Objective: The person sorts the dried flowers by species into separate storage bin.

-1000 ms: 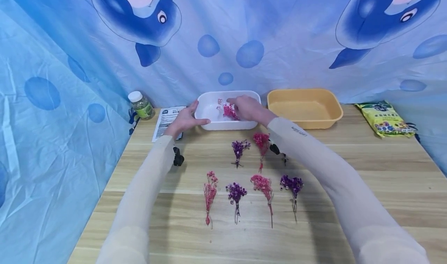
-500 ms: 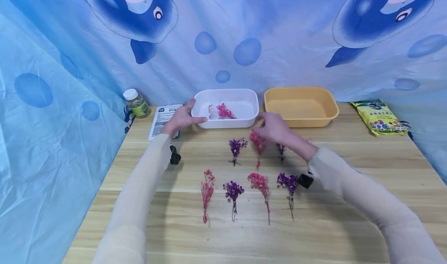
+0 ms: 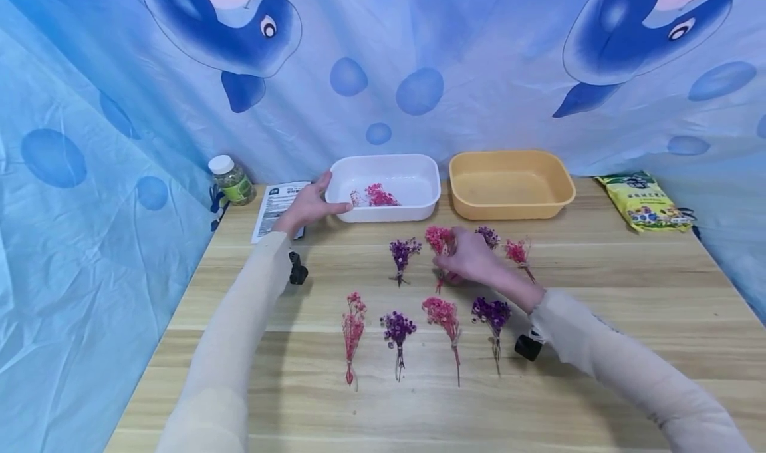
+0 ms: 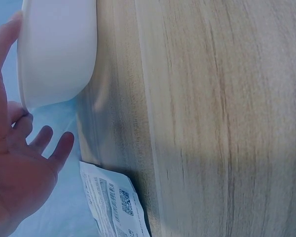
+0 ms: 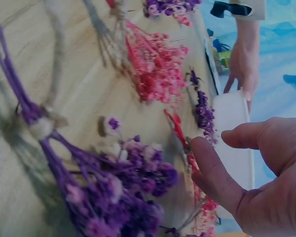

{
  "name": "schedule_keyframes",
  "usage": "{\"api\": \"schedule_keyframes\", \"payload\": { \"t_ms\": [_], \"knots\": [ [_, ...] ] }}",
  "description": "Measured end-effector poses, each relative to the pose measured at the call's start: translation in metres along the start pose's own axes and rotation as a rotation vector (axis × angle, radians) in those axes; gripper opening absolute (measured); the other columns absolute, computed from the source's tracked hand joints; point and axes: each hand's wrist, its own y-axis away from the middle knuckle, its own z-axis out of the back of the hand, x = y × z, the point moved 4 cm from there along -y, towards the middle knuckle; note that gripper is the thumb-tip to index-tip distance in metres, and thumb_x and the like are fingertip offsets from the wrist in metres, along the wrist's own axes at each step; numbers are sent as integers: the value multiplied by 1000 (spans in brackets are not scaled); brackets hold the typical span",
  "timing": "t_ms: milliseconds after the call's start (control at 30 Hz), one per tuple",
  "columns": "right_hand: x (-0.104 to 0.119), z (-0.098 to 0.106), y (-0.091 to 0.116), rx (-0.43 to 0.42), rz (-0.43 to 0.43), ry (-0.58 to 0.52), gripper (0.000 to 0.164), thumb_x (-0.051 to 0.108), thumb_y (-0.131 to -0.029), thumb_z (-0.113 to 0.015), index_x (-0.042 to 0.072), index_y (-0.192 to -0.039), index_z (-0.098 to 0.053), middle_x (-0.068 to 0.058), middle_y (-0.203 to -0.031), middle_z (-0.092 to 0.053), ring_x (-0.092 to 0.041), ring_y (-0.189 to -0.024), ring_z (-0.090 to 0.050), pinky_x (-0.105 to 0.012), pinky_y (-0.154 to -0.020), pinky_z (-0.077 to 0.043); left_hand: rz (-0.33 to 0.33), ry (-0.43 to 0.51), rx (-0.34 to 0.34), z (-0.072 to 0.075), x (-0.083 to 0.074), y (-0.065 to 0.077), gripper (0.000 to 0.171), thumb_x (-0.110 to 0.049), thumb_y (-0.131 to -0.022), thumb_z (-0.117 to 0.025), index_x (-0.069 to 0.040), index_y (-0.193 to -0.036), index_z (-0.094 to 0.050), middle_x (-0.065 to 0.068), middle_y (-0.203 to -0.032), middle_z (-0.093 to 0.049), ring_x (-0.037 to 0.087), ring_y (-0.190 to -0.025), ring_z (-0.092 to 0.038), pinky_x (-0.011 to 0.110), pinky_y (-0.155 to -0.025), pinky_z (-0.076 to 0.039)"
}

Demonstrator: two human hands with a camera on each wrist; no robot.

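My left hand [image 3: 308, 205] holds the left end of a white plastic tub [image 3: 389, 215], thumb along its near side and fingers at the far left rim. Inside the tub lie pink dried flowers [image 3: 380, 195]. Over a pink dried flower bunch [image 3: 437, 237] in the back row hovers my right hand [image 3: 473, 257]. In the right wrist view its thumb and forefinger [image 5: 212, 168] stand apart beside the bunch's stems; contact cannot be made out. Left of it lies a purple bunch [image 3: 401, 253]; to its right are another purple bunch [image 3: 487, 237] and a pink one [image 3: 518, 253].
Pink and purple bunches [image 3: 441, 312] form a front row. A yellow tub [image 3: 511, 211] stands right of the white one. Farther right is a yellow packet [image 3: 645, 203]. A lidded jar [image 3: 234, 180] and printed packet [image 3: 274, 210] sit at the left. Blue curtain [image 3: 491, 60] hangs behind.
My right hand has come out of the white tub, moved right and down to the pink bunch. Another pink bunch now shows at the right of the back row. The left hand stays at the tub.
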Motion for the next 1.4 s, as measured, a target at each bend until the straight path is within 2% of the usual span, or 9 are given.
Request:
{"api": "schedule_keyframes", "payload": {
  "t_ms": [133, 333, 600, 833, 1067, 1200, 1400],
  "knots": [
    [-3, -5, -2, -31, -15, 67, 56, 11, -86, -78, -11, -126, -45, -16, -84, -62, -23, -59, -66, -34, -53, -59, -2, 2, 0, -1, 0, 0, 114, -47, -81, -82, -13, -161, -9, -1, -166, -5, 22, -151, -4, 44, -122, -8],
    [-4, -11, -7, -69, -29, 163, 70, 15, -83, -82, -13, -132, -40, -12, -71, -63, -23, -52, -64, -32, -45, -56, 6, -1, -3, -1, 1, -1, 114, -48, -80, -82, -14, -161, -9, -1, -167, -4, 23, -151, -4, 44, -122, -7],
    [-5, -15, -13, -128, -14, 273, 69, 16, -79, -84, -14, -128, -45, -12, -68, -61, -21, -49, -59, -30, -42, -52, 19, -17, -7, -1, 0, 0, 113, -48, -81, -82, -15, -161, -9, -1, -167, -4, 24, -151, -4, 45, -121, -8],
    [-5, -16, -15, -128, -40, 275, 71, 6, -79, -80, -14, -135, -41, -13, -73, -61, -22, -51, -61, -30, -43, -53, 20, -18, -7, -1, -1, 1, 113, -47, -81, -82, -14, -161, -9, -1, -166, -4, 24, -151, -4, 45, -122, -8],
    [-4, -16, -13, -123, -27, 265, 75, 0, -77, -76, -12, -140, -38, -13, -74, -61, -22, -51, -61, -29, -42, -53, 14, -25, -11, -1, 0, 1, 113, -47, -82, -81, -13, -161, -8, 1, -166, -5, 25, -151, -5, 45, -121, -9],
    [-2, -14, -10, -133, -21, 250, 83, -1, -76, -76, -10, -146, -33, -12, -72, -61, -22, -51, -59, -29, -42, -52, 16, -28, -11, -1, 1, 0, 113, -47, -82, -81, -14, -161, -8, 1, -166, -6, 26, -151, -6, 45, -121, -10],
    [1, -10, -5, -156, 19, 232, 88, -2, -74, -77, -10, -149, -30, -11, -74, -62, -21, -53, -59, -29, -42, -52, 23, -27, -7, -1, 0, 0, 115, -49, -80, -82, -14, -161, -7, 2, -166, -5, 26, -151, -5, 46, -121, -9]
  ]
}}
